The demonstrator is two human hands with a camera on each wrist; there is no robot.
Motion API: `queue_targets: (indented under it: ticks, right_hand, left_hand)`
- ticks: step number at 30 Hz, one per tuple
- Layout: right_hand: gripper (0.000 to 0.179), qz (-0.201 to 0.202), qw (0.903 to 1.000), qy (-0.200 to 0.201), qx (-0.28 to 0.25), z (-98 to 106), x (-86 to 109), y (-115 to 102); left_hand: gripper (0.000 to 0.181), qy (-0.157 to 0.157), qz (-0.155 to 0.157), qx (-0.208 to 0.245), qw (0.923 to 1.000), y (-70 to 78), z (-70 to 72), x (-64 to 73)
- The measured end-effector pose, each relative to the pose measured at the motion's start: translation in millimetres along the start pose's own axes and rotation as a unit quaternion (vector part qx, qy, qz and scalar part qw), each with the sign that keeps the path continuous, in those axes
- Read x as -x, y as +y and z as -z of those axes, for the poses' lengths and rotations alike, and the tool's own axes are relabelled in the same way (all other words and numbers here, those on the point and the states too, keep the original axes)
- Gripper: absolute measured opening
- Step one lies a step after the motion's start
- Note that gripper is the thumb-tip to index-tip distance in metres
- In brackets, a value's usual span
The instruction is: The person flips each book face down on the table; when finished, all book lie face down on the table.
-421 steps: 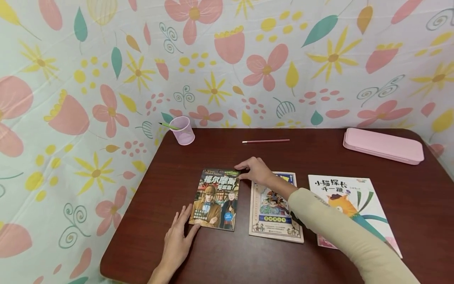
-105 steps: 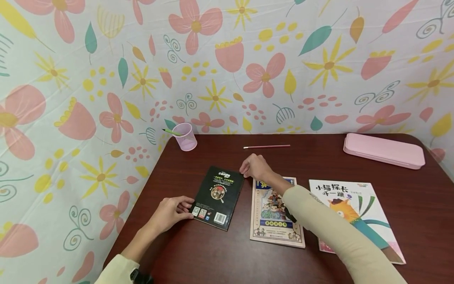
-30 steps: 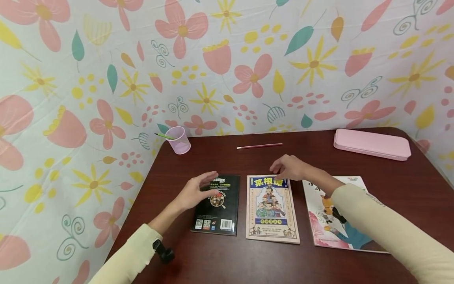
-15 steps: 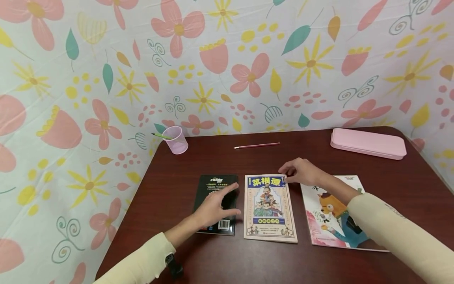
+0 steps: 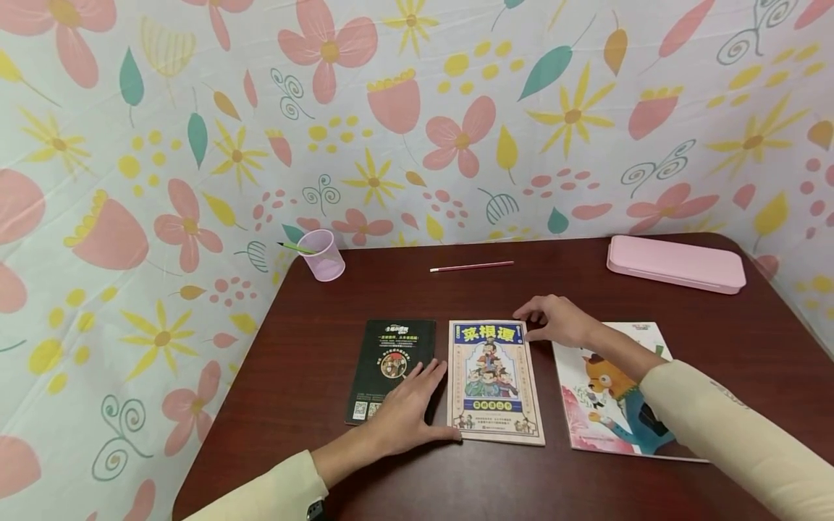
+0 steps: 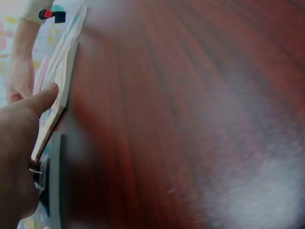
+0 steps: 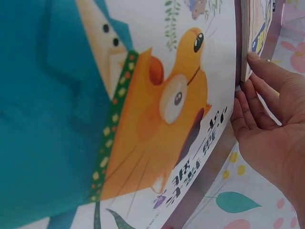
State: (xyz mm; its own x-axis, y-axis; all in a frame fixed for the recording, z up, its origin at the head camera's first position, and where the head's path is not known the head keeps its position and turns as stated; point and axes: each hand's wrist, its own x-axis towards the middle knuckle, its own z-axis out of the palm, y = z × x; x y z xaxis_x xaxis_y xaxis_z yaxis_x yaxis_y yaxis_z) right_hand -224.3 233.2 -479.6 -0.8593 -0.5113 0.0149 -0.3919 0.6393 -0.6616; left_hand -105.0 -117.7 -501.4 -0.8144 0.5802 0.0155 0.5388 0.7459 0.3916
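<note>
A cream book point(image 5: 491, 383) with a blue-and-yellow title lies face up between two others. My left hand point(image 5: 407, 412) spreads with straight fingers over the lower right of a black book point(image 5: 394, 336), back cover up; its fingertips and thumb are at the cream book's left side and lower left corner. In the left wrist view, the thumb point(image 6: 45, 98) overlaps the cream book's edge. My right hand point(image 5: 560, 320) pinches the cream book's upper right corner; in the right wrist view its thumb point(image 7: 259, 64) presses the side edge, fingers bent beside it.
A large white picture book point(image 5: 586, 430) with an orange cat lies partly under the right forearm. Along the back of the brown table point(image 5: 391, 297) are a lilac pen cup point(image 5: 326, 264) holding a green pencil, a red pencil point(image 5: 472, 267) and a pink pencil case point(image 5: 674, 265).
The smaller left book was turned from front to back cover and released. Both hands moved right to the cream book, the left reaching its left edge, the right its upper right corner.
</note>
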Motion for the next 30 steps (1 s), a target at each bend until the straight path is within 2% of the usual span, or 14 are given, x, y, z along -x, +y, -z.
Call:
queue_targets:
  ticks: [6,17,30]
  right_hand:
    - [0.035,-0.008,1.0000,0.001,-0.002,-2,0.5,0]
    - [0.031,0.002,1.0000,-0.005,-0.003,0,-0.6,-4]
    - [0.027,-0.019,0.9998,-0.009,-0.004,1,-3.9,-4]
  left_hand:
    - [0.124,-0.002,-0.011,-0.011,0.9999,0.4,-7.4,2.9]
    - [0.118,0.014,-0.018,0.002,0.9997,0.8,-13.0,5.4]
    - [0.107,0.052,-0.069,0.044,0.9953,-3.6,-13.1,5.1]
